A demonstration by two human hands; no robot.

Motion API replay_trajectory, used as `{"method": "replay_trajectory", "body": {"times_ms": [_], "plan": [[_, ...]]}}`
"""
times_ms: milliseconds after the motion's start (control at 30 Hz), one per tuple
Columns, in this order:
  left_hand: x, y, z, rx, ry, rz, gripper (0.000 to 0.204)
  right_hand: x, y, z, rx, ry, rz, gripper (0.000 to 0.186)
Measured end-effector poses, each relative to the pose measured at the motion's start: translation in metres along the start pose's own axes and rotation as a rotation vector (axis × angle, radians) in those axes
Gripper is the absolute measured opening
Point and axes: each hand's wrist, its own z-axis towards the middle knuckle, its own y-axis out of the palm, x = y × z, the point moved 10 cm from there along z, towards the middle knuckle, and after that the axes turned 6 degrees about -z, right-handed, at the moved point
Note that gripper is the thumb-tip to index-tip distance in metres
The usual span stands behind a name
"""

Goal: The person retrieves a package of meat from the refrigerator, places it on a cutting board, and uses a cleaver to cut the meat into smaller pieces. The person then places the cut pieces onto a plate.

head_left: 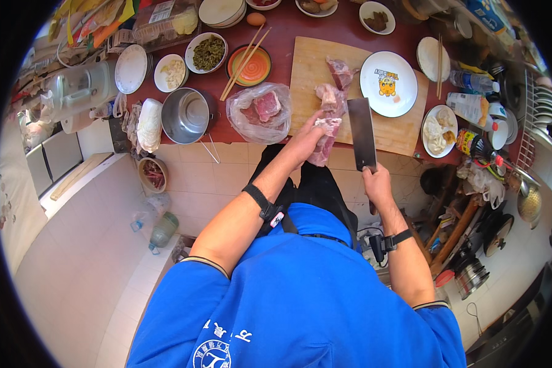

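My right hand point(377, 183) is wrapped round the handle of a cleaver point(362, 134), its broad dark blade reaching up over the wooden cutting board point(313, 61). On the board's left part lies raw meat point(329, 98), pink with pale fat. My left hand point(306, 140) is closed on the near end of the meat, just left of the blade. Part of that piece hangs past the board's front edge. A white plate point(389, 84) with a cartoon print rests on the board, right of the meat. Left of the board, a plastic bag point(259, 112) holds another chunk of meat point(267, 106).
A steel pot point(186, 116) stands left of the bag. Behind it are a bowl of dark green vegetables point(206, 53) and an orange dish point(249, 65) with chopsticks across it. An egg point(256, 19) sits farther back. At right are a plate of pale food point(440, 131) and bottles.
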Motion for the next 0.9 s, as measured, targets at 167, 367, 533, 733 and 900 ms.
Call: {"method": "replay_trajectory", "body": {"times_ms": [167, 367, 533, 733, 900], "plan": [[0.0, -0.027, -0.002, 0.08, -0.005, -0.045, 0.064, 0.011, -0.04, -0.02, 0.286, -0.039, -0.051, 0.019], [-0.008, -0.046, -0.009, 0.151, -0.161, -0.3, 0.035, 0.063, -0.076, -0.015, 0.517, 0.105, 0.25, 0.017], [0.025, -0.048, -0.023, 0.107, -0.077, -0.306, 0.062, 0.099, -0.032, 0.024, 0.299, 0.397, 0.81, 0.014], [0.043, -0.036, -0.033, 0.015, -0.094, -0.462, 0.059, 0.083, 0.001, 0.052, 0.052, 0.403, 1.086, 0.014], [0.046, -0.038, -0.039, 0.006, -0.088, -0.54, 0.052, 0.09, 0.022, 0.086, 0.016, 0.442, 1.131, 0.028]]}}
